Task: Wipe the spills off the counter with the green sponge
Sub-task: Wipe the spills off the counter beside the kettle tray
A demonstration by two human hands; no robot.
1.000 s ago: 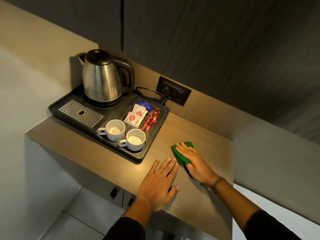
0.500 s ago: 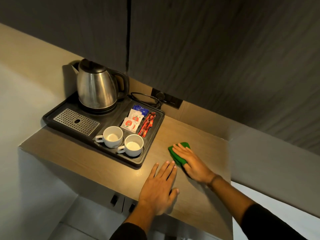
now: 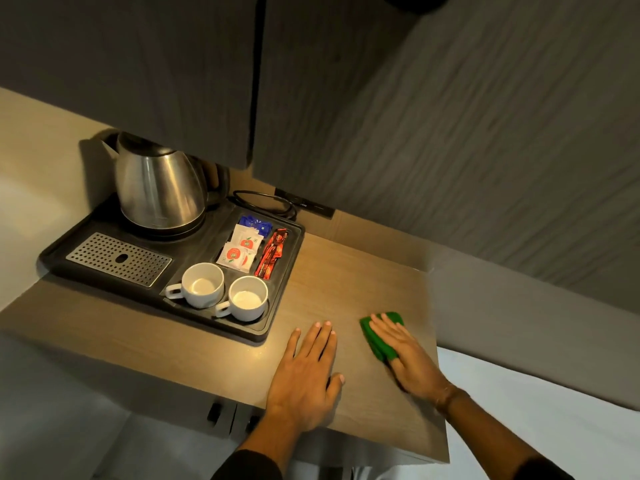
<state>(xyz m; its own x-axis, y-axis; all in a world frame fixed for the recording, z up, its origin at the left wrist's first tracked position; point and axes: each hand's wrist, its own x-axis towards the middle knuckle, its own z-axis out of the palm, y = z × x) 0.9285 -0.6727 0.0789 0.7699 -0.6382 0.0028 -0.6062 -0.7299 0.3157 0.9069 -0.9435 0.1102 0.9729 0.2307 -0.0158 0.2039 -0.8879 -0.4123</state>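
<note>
My right hand is flat on the green sponge, long axis near-far, unwiped counter to its left; left hand flat, empty.

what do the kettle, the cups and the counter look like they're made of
Kettle: brushed steel, by its dull grey sheen and soft reflections; its lid looks like black plastic.
Cups: glazed white ceramic, smooth and glossy.
Counter: probably wood-look laminate, with fine printed-looking grain and a light sheen; real wood cannot be ruled out.

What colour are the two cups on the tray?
White, both cups, clearest in the head view, on the black tray.
</note>
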